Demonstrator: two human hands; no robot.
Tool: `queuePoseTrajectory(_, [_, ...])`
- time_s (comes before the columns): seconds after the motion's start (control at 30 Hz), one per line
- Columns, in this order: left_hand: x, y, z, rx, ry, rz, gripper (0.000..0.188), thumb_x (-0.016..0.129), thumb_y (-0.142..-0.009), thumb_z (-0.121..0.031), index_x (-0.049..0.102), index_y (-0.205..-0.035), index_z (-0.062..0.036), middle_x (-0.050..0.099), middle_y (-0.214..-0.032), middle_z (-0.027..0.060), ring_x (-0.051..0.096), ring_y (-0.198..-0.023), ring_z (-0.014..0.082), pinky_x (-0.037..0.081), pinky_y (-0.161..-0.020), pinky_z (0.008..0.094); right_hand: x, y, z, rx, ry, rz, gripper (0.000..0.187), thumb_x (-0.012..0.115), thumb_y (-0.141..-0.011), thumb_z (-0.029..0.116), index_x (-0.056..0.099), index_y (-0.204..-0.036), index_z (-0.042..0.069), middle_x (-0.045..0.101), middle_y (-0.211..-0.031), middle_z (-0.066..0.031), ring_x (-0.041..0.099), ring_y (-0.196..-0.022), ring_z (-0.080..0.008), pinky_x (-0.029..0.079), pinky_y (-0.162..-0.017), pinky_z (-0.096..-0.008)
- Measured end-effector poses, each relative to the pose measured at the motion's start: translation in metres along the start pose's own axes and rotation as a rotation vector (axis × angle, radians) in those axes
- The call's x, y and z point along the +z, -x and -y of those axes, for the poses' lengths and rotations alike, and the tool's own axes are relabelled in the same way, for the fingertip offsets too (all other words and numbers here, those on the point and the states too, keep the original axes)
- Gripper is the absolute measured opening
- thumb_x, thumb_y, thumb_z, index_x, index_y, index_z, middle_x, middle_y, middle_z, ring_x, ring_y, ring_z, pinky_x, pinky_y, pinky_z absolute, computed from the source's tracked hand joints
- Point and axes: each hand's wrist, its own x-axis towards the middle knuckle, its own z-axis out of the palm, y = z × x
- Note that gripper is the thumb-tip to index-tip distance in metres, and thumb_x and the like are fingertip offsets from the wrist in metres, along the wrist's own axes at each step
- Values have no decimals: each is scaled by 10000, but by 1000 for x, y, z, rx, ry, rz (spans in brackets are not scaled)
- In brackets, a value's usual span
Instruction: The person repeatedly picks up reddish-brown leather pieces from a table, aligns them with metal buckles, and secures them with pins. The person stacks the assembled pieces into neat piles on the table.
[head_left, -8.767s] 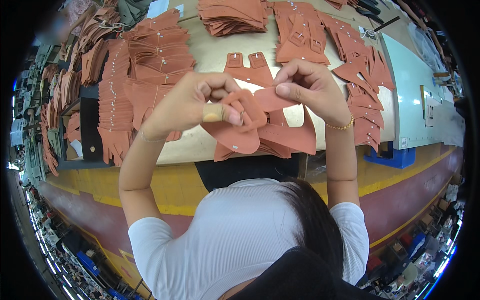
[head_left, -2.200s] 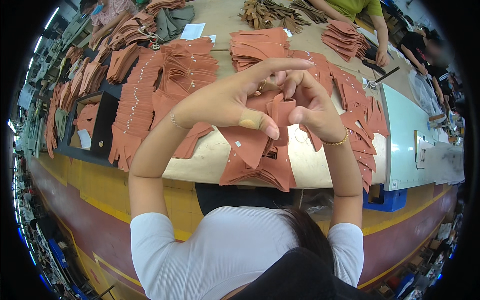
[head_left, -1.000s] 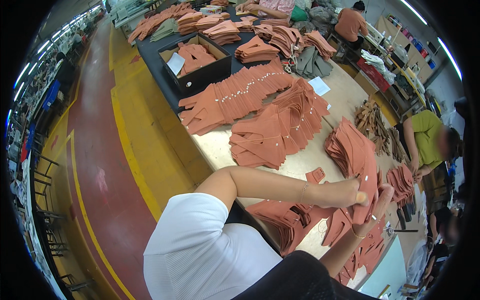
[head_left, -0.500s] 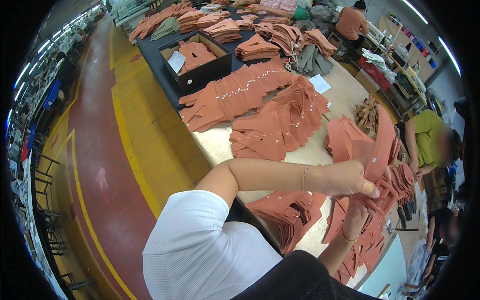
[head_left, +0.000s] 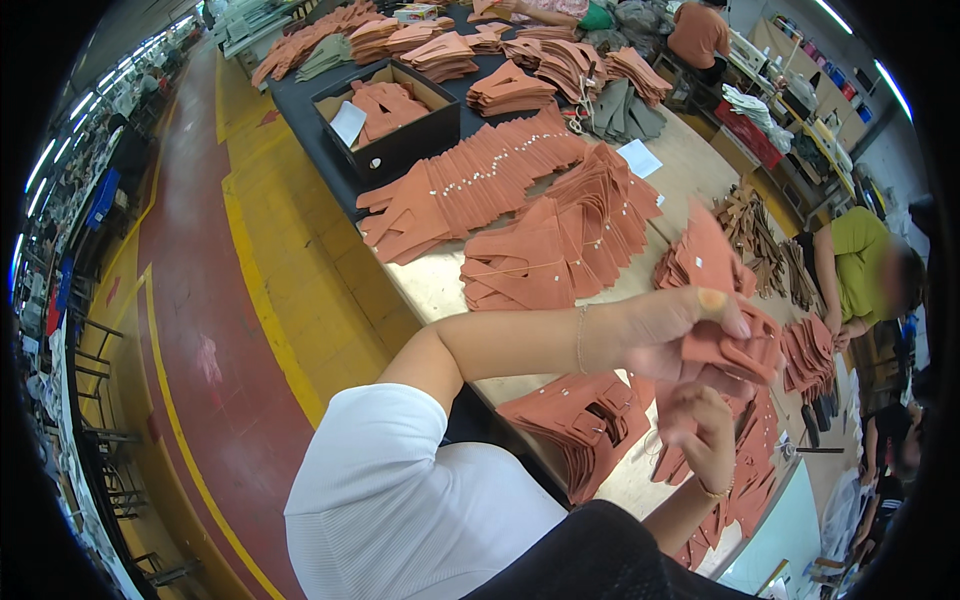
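A coral leather strap with a matching square buckle (head_left: 755, 345) is gripped in my left hand (head_left: 690, 325), thumb on top and fingers underneath. Its strap part is foreshortened and partly hidden by the hand. Just below, my right hand (head_left: 703, 425) has its fingers curled close under the strap; whether they pinch its lower end is hidden. Behind my hands lies a stack of coral pieces (head_left: 690, 262). Under my left forearm rests another stack of coral pieces (head_left: 585, 425) with buckles on top. More coral pieces (head_left: 755, 460) lie beside my right wrist.
Fanned rows of coral pieces (head_left: 480, 175) and a bundled stack (head_left: 550, 250) cover the table's left side. Beyond are a black box (head_left: 405, 145) and dark green pieces (head_left: 625, 110). Brown straps (head_left: 755, 240) lie near a person in green (head_left: 855, 265). A yellow-and-red floor (head_left: 290, 270) runs alongside.
The strap's long upper end has swung down from upright, and the buckle has turned in my left hand. My right hand has dropped slightly away from the buckle.
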Motion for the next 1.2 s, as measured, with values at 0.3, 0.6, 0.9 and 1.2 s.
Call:
queuePoseTrajectory(0.3, [-28, 9, 14, -66, -179, -79, 313, 636, -872, -88, 562, -1166, -9, 647, -1043, 112, 651, -966, 206, 531, -889, 344, -12, 27, -6, -6, -583, -532, 295, 646, -895, 193, 563, -1081, -20, 601, -763, -39, 560, -580, -98, 459, -538, -230])
queuePoseTrajectory(0.6, [-50, 4, 20, -203, -124, -33, 542, 650, -827, -39, 433, -1323, -51, 611, -1044, 120, 629, -726, 212, 540, -586, 300, 5, 12, -16, 200, -763, -495, 197, 635, -910, 164, 587, -1021, 8, 585, -830, 7, 519, -671, -43, 437, -547, -186])
queuePoseTrajectory(0.9, [-58, -1, 29, -150, -208, -91, 409, 600, -902, -94, 468, -1285, -43, 609, -1030, 122, 623, -760, 183, 489, -545, 246, 12, 9, -7, 143, -689, -622, 260, 641, -912, 239, 527, -1042, 44, 557, -919, -16, 531, -687, -57, 446, -612, -197])
queuePoseTrajectory(1.2, [-53, -9, 51, 289, -1049, -140, 375, 635, -904, -101, 509, -1250, -31, 604, -964, 31, 532, -788, 69, 455, -660, 206, 24, 3, 3, 41, 155, -898, 137, 706, -828, 117, 626, -893, 26, 591, -1073, -128, 629, -815, -174, 517, -711, -300])
